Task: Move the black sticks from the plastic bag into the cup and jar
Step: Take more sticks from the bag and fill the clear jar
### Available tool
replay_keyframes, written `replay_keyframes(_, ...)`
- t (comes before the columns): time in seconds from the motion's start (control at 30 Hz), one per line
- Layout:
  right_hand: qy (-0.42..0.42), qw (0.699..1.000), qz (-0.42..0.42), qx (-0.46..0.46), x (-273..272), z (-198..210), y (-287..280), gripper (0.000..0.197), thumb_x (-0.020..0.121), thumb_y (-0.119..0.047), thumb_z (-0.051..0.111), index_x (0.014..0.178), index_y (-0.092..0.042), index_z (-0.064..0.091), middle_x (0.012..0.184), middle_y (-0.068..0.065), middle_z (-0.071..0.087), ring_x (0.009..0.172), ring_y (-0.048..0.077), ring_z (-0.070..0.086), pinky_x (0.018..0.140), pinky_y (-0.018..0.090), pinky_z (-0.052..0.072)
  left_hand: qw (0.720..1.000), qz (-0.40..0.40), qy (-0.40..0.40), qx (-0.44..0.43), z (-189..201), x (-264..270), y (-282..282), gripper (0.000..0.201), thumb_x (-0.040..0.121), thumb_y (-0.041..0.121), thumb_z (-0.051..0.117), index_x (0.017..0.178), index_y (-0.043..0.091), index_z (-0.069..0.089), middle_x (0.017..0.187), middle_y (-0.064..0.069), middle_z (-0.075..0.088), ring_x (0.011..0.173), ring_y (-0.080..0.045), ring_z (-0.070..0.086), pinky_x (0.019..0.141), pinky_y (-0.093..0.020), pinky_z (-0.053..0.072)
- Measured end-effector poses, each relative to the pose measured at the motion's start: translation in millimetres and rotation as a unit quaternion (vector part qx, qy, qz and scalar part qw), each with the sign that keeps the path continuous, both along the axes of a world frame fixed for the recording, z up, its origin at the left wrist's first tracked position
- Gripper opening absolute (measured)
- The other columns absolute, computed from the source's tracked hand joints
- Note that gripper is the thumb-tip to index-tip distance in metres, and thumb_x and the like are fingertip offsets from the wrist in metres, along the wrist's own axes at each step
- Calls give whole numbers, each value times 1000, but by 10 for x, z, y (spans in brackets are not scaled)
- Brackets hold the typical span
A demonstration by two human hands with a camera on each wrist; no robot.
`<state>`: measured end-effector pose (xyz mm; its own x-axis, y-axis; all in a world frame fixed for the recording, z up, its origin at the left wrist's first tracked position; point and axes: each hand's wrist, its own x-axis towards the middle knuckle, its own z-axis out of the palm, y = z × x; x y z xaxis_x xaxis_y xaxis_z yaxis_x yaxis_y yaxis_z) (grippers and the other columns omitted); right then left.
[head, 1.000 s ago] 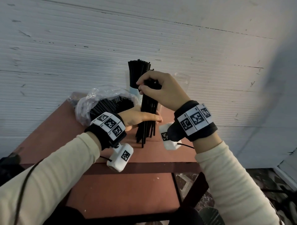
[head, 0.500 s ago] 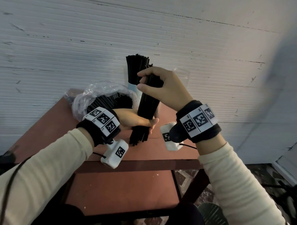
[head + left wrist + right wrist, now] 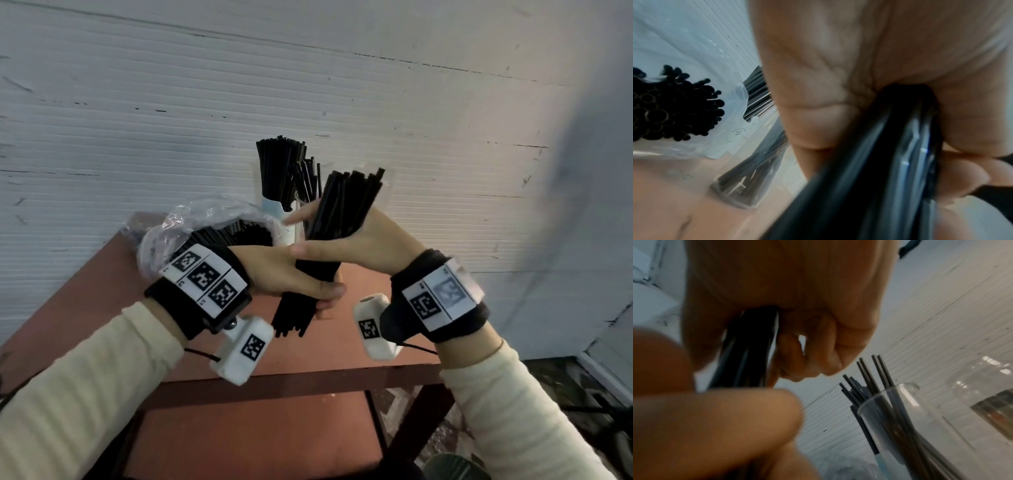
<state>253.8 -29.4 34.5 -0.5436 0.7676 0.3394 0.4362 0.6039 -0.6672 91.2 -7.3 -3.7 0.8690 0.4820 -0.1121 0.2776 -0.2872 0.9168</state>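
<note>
Both hands hold one bundle of black sticks (image 3: pixel 342 205) above the table, tilted with its top toward the right. My left hand (image 3: pixel 308 287) grips the bundle's lower part, and the stick ends poke out below it. My right hand (image 3: pixel 346 240) grips the middle, index finger stretched toward the cup (image 3: pixel 284 222). The pale cup stands just behind the hands, full of upright sticks (image 3: pixel 277 164). A clear jar (image 3: pixel 982 386) stands beside the cup (image 3: pixel 896 415). The clear plastic bag (image 3: pixel 191 222) lies at the left, with more sticks (image 3: pixel 663 110) inside.
The red-brown table (image 3: pixel 102 291) stands against a white ribbed wall (image 3: pixel 342 85). A lower shelf (image 3: pixel 257 428) of the same colour lies beneath it. To the right of the table the floor (image 3: pixel 582 394) shows.
The bundle has come up off the table and tilted, its top swinging right. My right hand slid from the bundle's top to its middle. My left hand now closes round the lower part.
</note>
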Motion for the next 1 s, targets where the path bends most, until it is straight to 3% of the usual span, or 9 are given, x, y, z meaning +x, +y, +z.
replay_keyframes(0.07,14,999,-3,32,-23,33,34,7,83,-16,73,88,-12,71,80,-3,69,77,3,65,74,15,50,999,46,-8,22,5,34,36,27,89,19,66,99,-5,59,80,-9,61,83,-20,63,85,-36,54)
replay_keyframes(0.17,108,990,-62,60,47,199,170,7,84,-6,69,79,-5,65,66,-9,61,62,-1,58,61,10,44,977,184,-85,63,49,71,64,41,76,30,80,109,20,58,97,-3,69,93,-18,68,84,-34,54)
replay_keyframes(0.3,274,945,-156,89,261,515,392,12,84,-11,69,75,-9,61,56,-11,54,46,2,47,41,15,34,857,414,-205,228,92,152,181,71,62,40,88,116,29,43,105,6,53,97,-4,55,78,-10,43)
replay_keyframes(0.37,319,927,-173,95,329,630,500,15,83,-14,69,72,-14,59,61,-2,53,47,9,44,40,19,31,819,458,-209,274,77,206,321,93,49,55,82,122,31,30,115,3,41,106,-6,45,86,-13,39)
replay_keyframes(0.53,305,929,-200,57,362,736,842,20,77,-20,70,82,-6,57,74,14,48,54,20,38,42,22,27,855,473,-97,188,-4,239,723,152,32,74,79,148,31,-9,153,-5,18,140,-19,26,117,-43,26)
replay_keyframes(0.67,224,942,-249,34,285,701,1105,20,76,-19,69,78,-11,51,66,10,42,51,18,34,44,25,25,882,445,-58,144,-59,195,839,114,65,35,86,151,16,14,141,0,45,129,-18,45,101,-26,34)
replay_keyframes(0.77,106,962,-250,-1,210,665,1247,25,80,-23,69,73,-13,48,59,5,41,46,15,35,42,22,29,875,453,-55,164,-99,168,841,92,66,35,86,142,19,35,133,2,54,124,-18,50,100,-31,40)
replay_keyframes(0.9,-79,978,-186,-60,98,602,1259,29,82,-38,72,75,-13,60,59,3,53,53,15,48,44,20,37,871,459,-58,164,-110,166,819,86,67,36,85,139,22,39,129,5,56,118,-14,52,95,-30,42)
replay_keyframes(1.0,-109,975,-164,-103,90,629,1229,28,77,-39,78,83,-13,68,72,2,66,66,17,56,50,21,40,867,468,-53,166,-93,183,791,85,68,36,85,139,22,39,129,5,56,118,-16,52,91,-26,39)
